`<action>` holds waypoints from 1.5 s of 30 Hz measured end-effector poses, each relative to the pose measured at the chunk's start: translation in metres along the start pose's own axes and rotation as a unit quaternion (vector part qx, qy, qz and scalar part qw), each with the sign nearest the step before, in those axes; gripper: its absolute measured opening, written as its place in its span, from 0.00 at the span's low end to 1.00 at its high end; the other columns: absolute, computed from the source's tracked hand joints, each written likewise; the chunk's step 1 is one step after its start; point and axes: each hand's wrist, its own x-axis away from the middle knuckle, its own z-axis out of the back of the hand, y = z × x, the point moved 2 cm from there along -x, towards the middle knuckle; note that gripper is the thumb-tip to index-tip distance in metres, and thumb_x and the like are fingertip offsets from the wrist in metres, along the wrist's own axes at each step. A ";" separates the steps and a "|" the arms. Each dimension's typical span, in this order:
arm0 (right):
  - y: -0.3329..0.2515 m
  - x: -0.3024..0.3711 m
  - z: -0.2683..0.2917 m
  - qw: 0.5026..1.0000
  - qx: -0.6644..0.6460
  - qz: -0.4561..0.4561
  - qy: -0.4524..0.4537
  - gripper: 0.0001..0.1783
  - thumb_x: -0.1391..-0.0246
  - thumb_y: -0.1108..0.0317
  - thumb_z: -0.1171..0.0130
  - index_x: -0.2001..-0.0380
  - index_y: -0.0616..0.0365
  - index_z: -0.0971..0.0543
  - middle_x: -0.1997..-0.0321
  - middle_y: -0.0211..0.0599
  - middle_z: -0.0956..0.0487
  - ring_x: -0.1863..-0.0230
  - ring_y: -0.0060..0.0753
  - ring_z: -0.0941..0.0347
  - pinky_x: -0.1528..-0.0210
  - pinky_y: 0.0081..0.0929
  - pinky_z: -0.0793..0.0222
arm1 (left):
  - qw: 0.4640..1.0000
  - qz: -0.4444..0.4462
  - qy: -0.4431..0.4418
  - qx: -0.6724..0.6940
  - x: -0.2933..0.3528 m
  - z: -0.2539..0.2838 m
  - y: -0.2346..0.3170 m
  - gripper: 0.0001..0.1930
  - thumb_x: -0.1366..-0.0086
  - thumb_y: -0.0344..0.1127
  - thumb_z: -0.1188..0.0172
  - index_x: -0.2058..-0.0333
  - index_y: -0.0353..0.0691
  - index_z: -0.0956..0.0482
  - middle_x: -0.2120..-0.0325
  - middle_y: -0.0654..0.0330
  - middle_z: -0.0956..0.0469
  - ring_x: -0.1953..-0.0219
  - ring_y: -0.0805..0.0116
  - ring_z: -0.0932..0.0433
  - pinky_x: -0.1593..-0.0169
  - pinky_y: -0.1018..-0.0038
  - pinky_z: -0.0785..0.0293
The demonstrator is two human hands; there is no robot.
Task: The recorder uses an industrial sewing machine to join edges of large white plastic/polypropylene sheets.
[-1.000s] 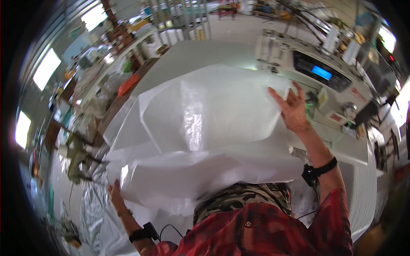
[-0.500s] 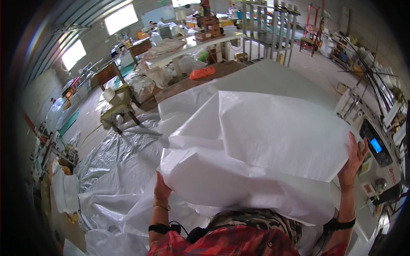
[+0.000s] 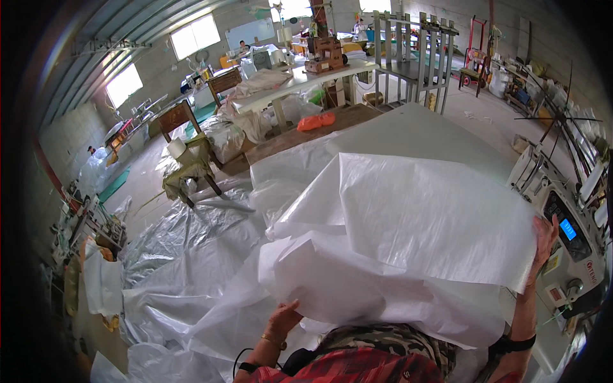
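A large white woven plastic sheet lies folded and creased in front of me, its near part hanging over my lap. My left hand is closed on its near left edge, with the thumb on top and the other fingers mostly hidden beneath. At the right edge, my right hand grips the sheet, partly behind it. Beside that hand stands a pale sewing machine with a lit blue screen. Under the sheet is a grey-white table top.
More plastic sheeting spills down on the left. Further off are a cloth-draped chair, an orange bundle on a brown board, a brown sewing machine on a long table, and a metal rack. Rods and bundles line the right wall.
My left hand has moved right and nearer to me, and the sheet's left edge has shifted right. My right hand has moved slightly right and lower along the edge. The view has tilted up somewhat.
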 end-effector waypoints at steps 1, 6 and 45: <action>-0.002 -0.004 0.003 1.000 -0.001 -0.001 0.001 0.25 0.47 0.53 0.45 0.52 0.60 0.25 0.55 0.43 0.26 0.45 0.49 0.34 0.34 0.56 0.50 | 1.000 -0.002 0.005 0.009 0.001 -0.005 -0.007 0.24 0.34 0.31 0.45 0.40 0.35 0.36 0.43 0.52 0.31 0.40 0.51 0.33 0.36 0.50 0.39; -0.031 -0.028 0.015 0.980 0.186 0.064 0.028 0.19 0.46 0.63 0.42 0.51 0.52 0.22 0.53 0.40 0.28 0.51 0.41 0.31 0.34 0.53 0.48 | 0.994 -0.008 0.106 0.017 -0.011 -0.024 -0.023 0.20 0.33 0.31 0.45 0.44 0.39 0.32 0.48 0.54 0.28 0.44 0.55 0.29 0.38 0.55 0.35; -0.028 0.071 -0.061 0.936 -0.045 -0.258 -0.237 0.11 0.47 0.63 0.40 0.78 0.58 0.21 0.67 0.38 0.21 0.59 0.40 0.27 0.56 0.38 0.33 | 0.601 -0.238 0.153 -0.747 -0.084 -0.034 0.271 0.26 0.35 0.34 0.41 0.42 0.28 0.34 0.42 0.48 0.31 0.41 0.56 0.30 0.40 0.67 0.33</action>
